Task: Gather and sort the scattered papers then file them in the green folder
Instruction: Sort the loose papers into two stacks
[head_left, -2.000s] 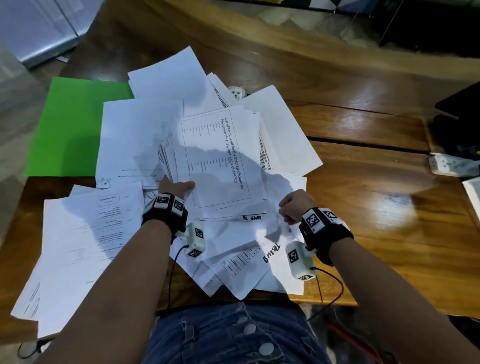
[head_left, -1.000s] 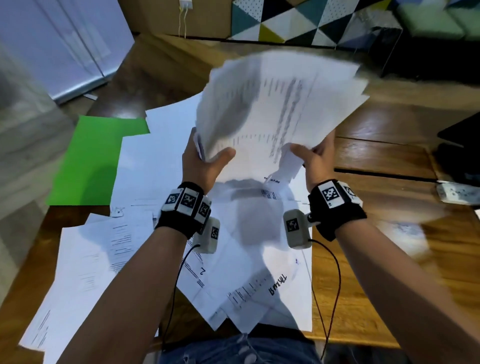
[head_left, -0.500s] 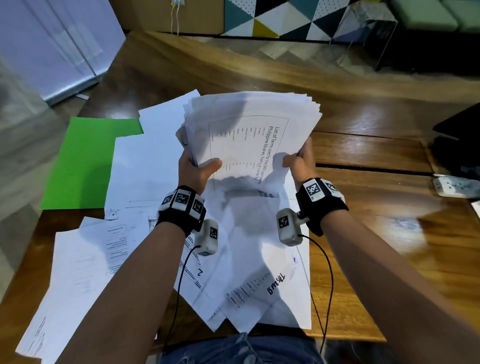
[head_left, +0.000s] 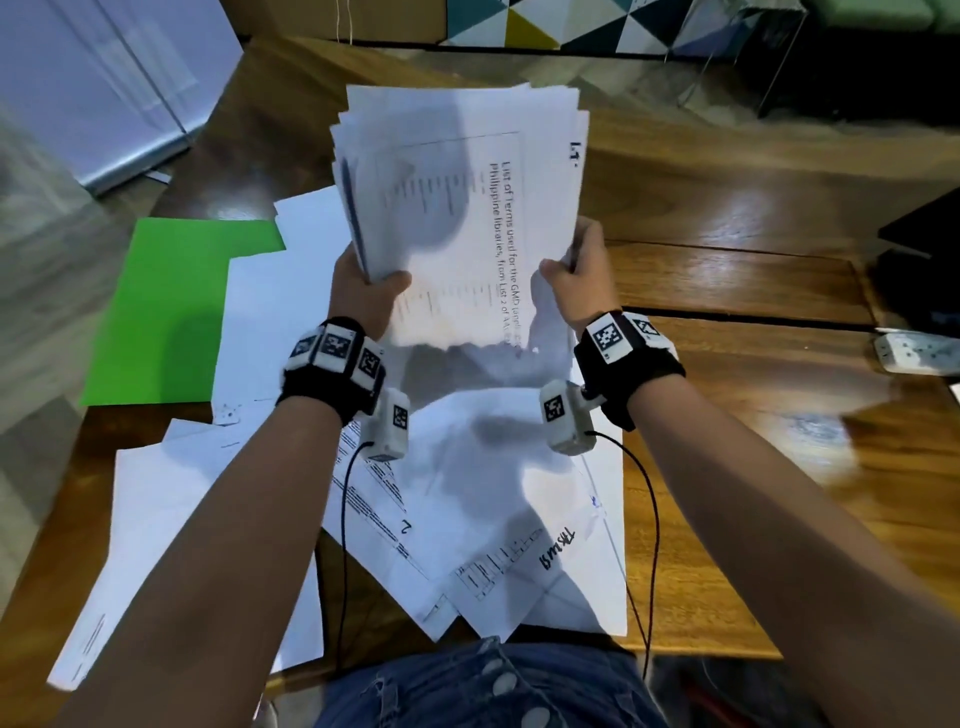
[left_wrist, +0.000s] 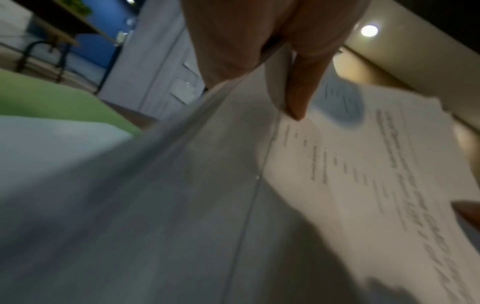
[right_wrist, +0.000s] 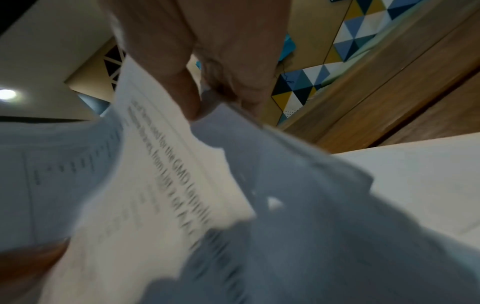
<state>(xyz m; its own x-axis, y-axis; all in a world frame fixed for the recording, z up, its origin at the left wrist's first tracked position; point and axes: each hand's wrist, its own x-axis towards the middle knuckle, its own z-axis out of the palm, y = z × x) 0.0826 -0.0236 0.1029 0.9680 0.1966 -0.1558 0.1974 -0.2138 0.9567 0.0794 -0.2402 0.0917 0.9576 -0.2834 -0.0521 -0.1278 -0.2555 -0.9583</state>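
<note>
Both hands hold a stack of printed white papers upright above the table. My left hand grips its lower left edge, thumb on the front sheet. My right hand pinches the lower right edge. The left wrist view shows the left hand with the stack's edge between thumb and fingers. In the right wrist view, the thumb of the right hand presses the stack. More loose sheets lie scattered on the table below. The green folder lies flat at the left, partly under papers.
The wooden table has bare wood to the right. A white power strip and a dark object sit at the right edge. Loose sheets overhang the near left edge. Wrist camera cables hang below my forearms.
The stack was gathered off the table and lifted with both hands. Since half a second ago it has tilted more upright; both grips are unchanged.
</note>
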